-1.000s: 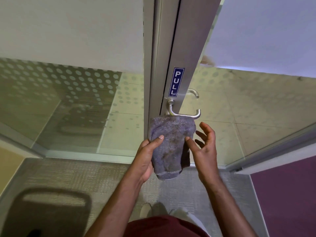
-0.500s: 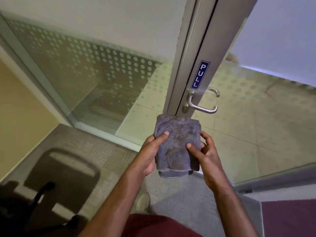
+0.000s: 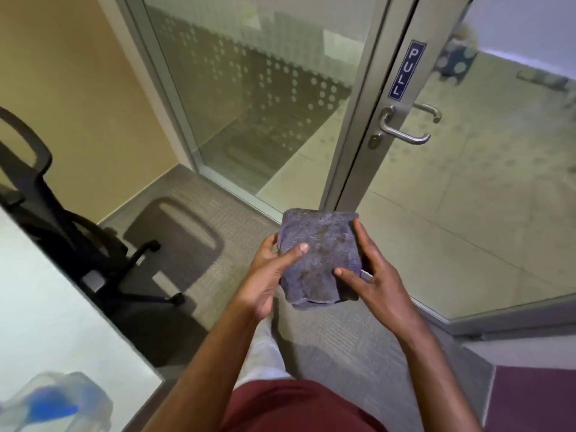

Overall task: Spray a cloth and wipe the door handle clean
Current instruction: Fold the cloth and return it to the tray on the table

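The cloth (image 3: pixel 321 257), a folded grey-purple terry square with brownish smudges, sits between both hands above the ribbed carpet (image 3: pixel 339 341). The left hand (image 3: pixel 268 272) grips its left edge, thumb on top; the right hand (image 3: pixel 374 275) pinches the right side. The curved brushed-metal door handle (image 3: pixel 402 129) stands well apart, on the aluminium-framed glass door (image 3: pixel 367 145).

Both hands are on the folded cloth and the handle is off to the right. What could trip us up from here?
1. The cloth looks stained and dark in patches; wiping with it may smear grime onto the door handle.
2. The spray bottle sits blurred at the table edge; a reach by the left hand or right hand might knock it off.
3. The office chair stands close on the left and could catch a foot.
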Demonstrator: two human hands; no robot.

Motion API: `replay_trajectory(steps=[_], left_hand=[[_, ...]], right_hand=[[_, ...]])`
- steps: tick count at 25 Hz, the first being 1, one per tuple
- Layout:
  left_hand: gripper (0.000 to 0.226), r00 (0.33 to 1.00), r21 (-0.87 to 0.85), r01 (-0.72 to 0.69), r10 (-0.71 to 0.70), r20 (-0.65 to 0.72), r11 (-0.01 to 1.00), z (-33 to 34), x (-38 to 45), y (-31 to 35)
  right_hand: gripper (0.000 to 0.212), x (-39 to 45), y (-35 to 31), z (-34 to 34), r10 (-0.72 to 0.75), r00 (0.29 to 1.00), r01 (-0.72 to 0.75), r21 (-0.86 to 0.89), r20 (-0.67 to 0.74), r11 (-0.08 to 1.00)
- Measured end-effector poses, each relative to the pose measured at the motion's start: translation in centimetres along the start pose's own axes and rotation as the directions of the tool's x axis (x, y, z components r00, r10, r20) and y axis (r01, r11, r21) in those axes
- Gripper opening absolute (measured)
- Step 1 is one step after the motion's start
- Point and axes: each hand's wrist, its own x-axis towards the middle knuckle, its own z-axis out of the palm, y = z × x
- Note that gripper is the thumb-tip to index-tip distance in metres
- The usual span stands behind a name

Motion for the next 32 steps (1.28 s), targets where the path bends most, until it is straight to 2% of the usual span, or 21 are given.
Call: replay_trajectory(steps=[3, 6, 8, 11, 13, 15, 17, 19, 22, 24, 26, 29, 32], left_hand=[[0.08, 0.992, -0.019, -0.035, 0.033, -0.122, 0.999, -3.2, -4.0, 0.3], [0.082, 0.972, -0.045, -0.067, 0.055, -0.227, 0.997, -7.1, -7.6, 0.5], [0.083, 0.958, -0.057, -0.095, 0.075, -0.278, 0.994, -9.5, -9.8, 0.9], [0.088, 0.944, -0.06, -0.121, 0.096, -0.315, 0.991, -13.5, -13.0, 1.5], [0.087, 0.945, -0.025, -0.138, 0.124, -0.303, 0.99, -16.4, -15.3, 1.8], [0.087, 0.95, 0.108, -0.141, 0.165, -0.264, 0.984, -20.4, -18.5, 2.2], [0.093, 0.965, 0.28, -0.118, 0.177, -0.195, 0.953, -24.7, -22.1, 2.8], [0.096, 0.983, 0.431, -0.061, 0.13, -0.132, 0.9, -29.1, -25.7, 3.5], [0.089, 0.993, 0.571, 0.027, 0.045, -0.112, 0.821, -35.5, -30.8, 4.3], [0.075, 0.99, 0.641, 0.061, 0.037, -0.139, 0.765, -39.2, -33.6, 4.4], [0.063, 0.977, 0.636, 0.11, 0.035, -0.211, 0.764, -42.8, -36.1, 4.1], [0.044, 0.946, 0.483, 0.156, 0.01, -0.323, 0.862, -46.8, -38.4, 3.6], [0.028, 0.914, 0.371, 0.141, 0.024, -0.406, 0.918, -50.0, -39.1, 2.7]], right_hand=[[0.092, -1.4, -1.0, 2.3, 0.0, 0.992, 0.034, -0.263, 0.126, 0.964], [0.093, -2.5, -2.3, 6.2, 0.009, 0.964, 0.093, -0.367, 0.267, 0.926], [0.086, -3.2, -3.3, 8.8, -0.018, 0.962, 0.137, -0.423, 0.274, 0.896], [0.061, -4.1, -4.6, 13.2, -0.094, 0.967, 0.198, -0.469, 0.237, 0.861], [0.041, -4.5, -5.8, 16.2, -0.128, 0.967, 0.217, -0.448, 0.222, 0.867], [0.027, -5.2, -7.2, 19.8, -0.132, 0.957, 0.225, -0.367, 0.26, 0.903], [0.024, -6.4, -8.6, 23.7, -0.073, 0.928, 0.158, -0.208, 0.366, 0.965], [0.017, -8.2, -9.5, 28.0, 0.008, 0.883, 0.016, -0.046, 0.469, 0.999], [0.022, -11.2, -10.5, 34.6, 0.08, 0.867, -0.131, 0.071, 0.492, 0.989], [0.028, -13.1, -10.9, 38.3, 0.124, 0.846, -0.208, 0.108, 0.518, 0.972], [0.033, -14.8, -11.3, 42.2, 0.18, 0.82, -0.297, 0.135, 0.543, 0.945], [0.037, -16.8, -12.0, 47.1, 0.246, 0.797, -0.39, 0.158, 0.551, 0.907], [0.038, -18.4, -12.2, 51.2, 0.272, 0.824, -0.392, 0.153, 0.496, 0.907]])
